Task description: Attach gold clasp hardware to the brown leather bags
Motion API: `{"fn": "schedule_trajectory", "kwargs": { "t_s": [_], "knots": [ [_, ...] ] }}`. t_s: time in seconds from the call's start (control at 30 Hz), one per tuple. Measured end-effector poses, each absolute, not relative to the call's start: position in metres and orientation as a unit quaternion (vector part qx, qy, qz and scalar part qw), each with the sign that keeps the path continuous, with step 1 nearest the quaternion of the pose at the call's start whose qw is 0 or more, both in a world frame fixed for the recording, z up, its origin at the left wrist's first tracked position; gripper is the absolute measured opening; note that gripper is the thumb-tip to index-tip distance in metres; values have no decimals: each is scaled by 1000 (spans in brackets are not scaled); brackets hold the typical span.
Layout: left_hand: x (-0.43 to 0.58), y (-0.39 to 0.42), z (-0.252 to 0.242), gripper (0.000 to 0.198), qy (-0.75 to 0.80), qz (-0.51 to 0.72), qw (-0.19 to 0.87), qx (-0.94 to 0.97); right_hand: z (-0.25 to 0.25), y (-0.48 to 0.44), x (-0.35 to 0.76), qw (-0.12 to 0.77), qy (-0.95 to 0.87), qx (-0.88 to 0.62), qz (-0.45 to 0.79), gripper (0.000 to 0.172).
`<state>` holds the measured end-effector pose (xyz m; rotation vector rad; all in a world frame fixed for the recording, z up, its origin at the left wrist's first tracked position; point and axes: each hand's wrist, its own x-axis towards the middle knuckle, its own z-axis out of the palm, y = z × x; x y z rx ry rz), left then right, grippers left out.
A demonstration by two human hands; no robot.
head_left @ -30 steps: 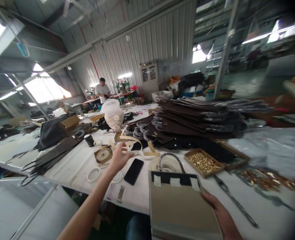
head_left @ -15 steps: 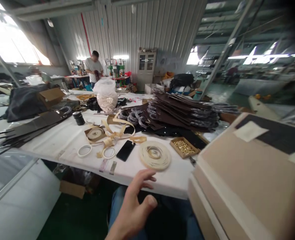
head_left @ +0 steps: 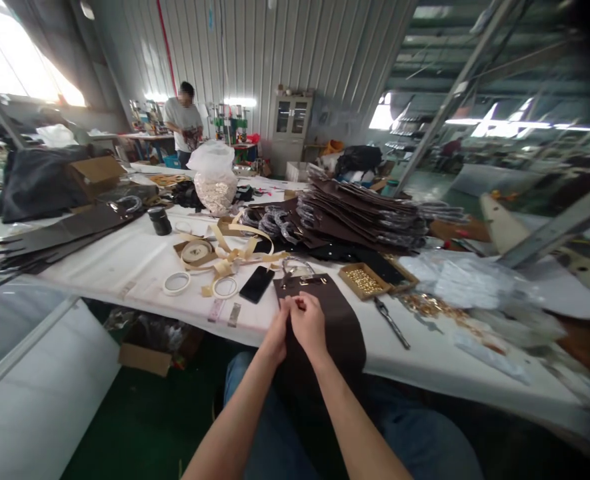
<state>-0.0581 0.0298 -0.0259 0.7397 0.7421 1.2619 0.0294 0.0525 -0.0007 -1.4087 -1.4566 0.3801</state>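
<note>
Panel (head_left: 341, 321), brown, hung partly over the table (head_left: 415, 367) edge. Left hand (head_left: 277, 333) and right hand (head_left: 308, 323) met at its left side; whether they pinched it, I could not tell. Loose holding could let its weight drag it down.

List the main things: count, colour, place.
Table: one, white, centre
Panel: one, brown, near edge
Phone: one, black, left of panel
Rings: two, white, left of phone
Tape: uncounted, tan, behind phone
Container: one, black, left
Gold-filled box: one, brown, right of panel
Tool: one, dark, right of panel
Stacked pieces: many, brown, behind panel
Sack: one, whitish, behind tape
Cabinet: one, grey, back wall
Standing co-worker: one, pale shirt, background
Left hand, right hand: one each, bare, at panel
</note>
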Motion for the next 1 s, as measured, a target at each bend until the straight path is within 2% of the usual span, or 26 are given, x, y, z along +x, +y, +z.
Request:
{"fn": "schedule_trajectory", "kwargs": {
  "t_s": [0.1, 0.17, 0.3, 0.5, 0.6, 0.67, 0.83, 1.0],
  "knots": [
    [-63, 51, -30, 65, 401, 522, 578, 481, -20, 32, 56, 538, -651, -529, 83, 33],
    [-58, 59, -31, 53, 456, 514, 482, 544, -25, 25, 78, 508, -705, -492, 58, 37],
    [-43, 54, -42, 53, 555, 544, 378, 503, -36, 32, 109, 404, -781, -474, 32, 41],
    [-33, 43, -62, 47, 614, 563, 296, 468, -44, 44, 109, 337, -813, -474, 7, 46],
    [-35, 54, -61, 29, 624, 555, 300, 461, -40, 51, 100, 314, -804, -505, 2, 44],
    [-39, 58, -56, 22, 623, 551, 270, 485, -38, 56, 97, 307, -791, -529, 3, 43],
    [-69, 41, -43, 21, 601, 519, 69, 603, -36, 65, 109, 315, -788, -527, 46, 42],
    [-131, 28, -42, 19, 585, 521, 44, 619, -28, 75, 126, 352, -794, -483, 110, 33]
  ]
}}
